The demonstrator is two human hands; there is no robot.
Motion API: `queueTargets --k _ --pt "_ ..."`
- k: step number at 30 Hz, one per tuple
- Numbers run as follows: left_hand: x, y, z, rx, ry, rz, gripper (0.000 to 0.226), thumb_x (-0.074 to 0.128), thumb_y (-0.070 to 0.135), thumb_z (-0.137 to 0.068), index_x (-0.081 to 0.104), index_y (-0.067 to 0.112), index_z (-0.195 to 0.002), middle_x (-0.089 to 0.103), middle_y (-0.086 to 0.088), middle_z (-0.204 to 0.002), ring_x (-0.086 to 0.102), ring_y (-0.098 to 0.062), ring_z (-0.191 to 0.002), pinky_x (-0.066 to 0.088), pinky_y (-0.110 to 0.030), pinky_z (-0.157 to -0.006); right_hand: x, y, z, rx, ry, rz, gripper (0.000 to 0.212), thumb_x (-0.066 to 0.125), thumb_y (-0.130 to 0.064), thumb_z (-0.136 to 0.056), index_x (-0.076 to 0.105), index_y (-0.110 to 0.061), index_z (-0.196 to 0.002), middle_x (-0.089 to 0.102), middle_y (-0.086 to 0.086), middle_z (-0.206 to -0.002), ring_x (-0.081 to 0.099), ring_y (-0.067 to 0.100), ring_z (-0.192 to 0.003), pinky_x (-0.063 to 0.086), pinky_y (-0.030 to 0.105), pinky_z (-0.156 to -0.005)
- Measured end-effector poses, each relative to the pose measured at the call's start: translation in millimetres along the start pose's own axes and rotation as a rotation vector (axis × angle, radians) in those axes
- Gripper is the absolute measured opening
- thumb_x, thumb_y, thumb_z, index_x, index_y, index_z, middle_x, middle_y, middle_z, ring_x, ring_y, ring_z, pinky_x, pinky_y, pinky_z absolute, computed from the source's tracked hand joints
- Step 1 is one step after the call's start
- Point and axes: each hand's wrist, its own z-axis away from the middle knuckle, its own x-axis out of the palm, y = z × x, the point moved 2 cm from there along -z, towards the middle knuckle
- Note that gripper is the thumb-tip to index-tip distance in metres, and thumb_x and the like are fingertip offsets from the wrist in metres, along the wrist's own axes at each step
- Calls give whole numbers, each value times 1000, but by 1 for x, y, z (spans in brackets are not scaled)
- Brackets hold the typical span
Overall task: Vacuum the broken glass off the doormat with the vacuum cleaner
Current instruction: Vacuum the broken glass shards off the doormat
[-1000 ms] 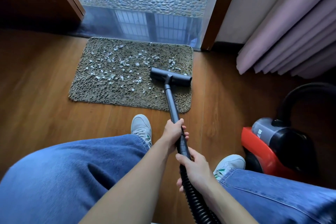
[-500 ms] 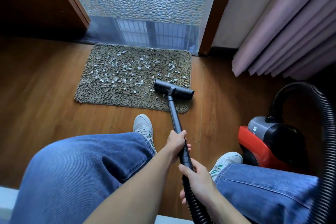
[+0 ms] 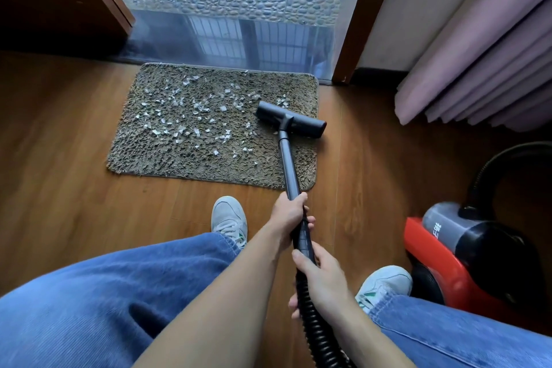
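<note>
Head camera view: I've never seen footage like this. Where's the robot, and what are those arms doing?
There is no robot: a person wears the camera on their head, so you look down at their own arms and knees. The left hand grips the wand; the right hand grips it nearer the body, by the hose. The nozzle rests on the doormat, with glass shards scattered to its left. The red vacuum sits on the floor, right.
</note>
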Motion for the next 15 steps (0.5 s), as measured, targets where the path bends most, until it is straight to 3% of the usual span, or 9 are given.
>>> queueTargets --k 4,11,15 --pt "7 16 -16 47 -4 57 14 52 21 -105 46 9 -109 53 -12 -93 60 -19 -61 53 -25 -46 0 -23 -20 4 -20 -50 22 53 -24 -105 55 -21 -126 57 16 -82 62 25 -43 51 30 -39" --pt "11 15 -15 67 -17 74 19 50 20 -105 47 6 -117 56 -11 -95 66 -19 -65 53 -28 -52 -5 -32 -23 32 -25 -81 18 53 -24 -105 57 -18 -121 57 15 -81 62 24 -43 49 28 -39" --pt "7 13 -4 32 13 90 11 46 7 -100 43 7 -110 52 -12 -96 66 -22 -67 51 -29 -49 -3 -30 -3 54 -47 -96 12 54 -23 -105 58 -18 -114 57 16 -81 61 24 -44 49 28 -39"
